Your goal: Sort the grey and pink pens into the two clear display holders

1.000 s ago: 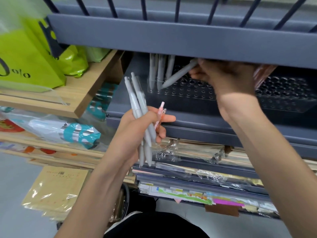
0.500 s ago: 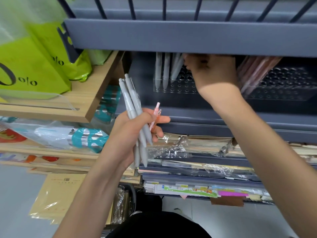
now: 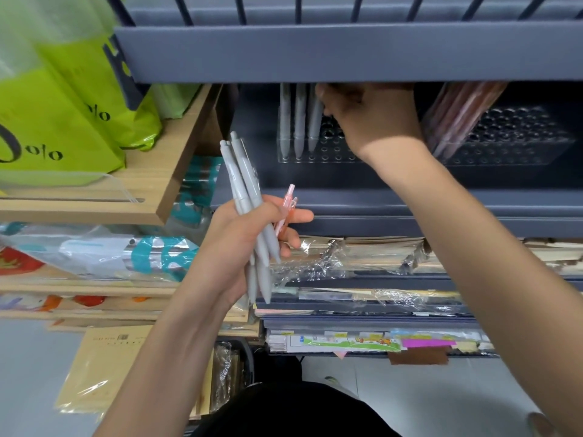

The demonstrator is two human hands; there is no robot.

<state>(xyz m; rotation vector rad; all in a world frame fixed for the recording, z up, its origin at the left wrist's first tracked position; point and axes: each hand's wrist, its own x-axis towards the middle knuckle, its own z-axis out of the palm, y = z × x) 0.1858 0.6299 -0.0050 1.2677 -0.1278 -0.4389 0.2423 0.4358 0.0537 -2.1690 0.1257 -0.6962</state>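
Grey pens in left holder all upright now, none tilted as 1 second ago: another likely seated. Right hand grip hidden, cannot tell; left hand clutching remaining bundle.

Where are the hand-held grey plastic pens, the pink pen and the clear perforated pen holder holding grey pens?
grey plastic pens [image 3: 246, 178]: head view, upper barrels.
pink pen [image 3: 287, 201]: head view, clip end.
clear perforated pen holder [image 3: 328, 152]: head view, front wall.
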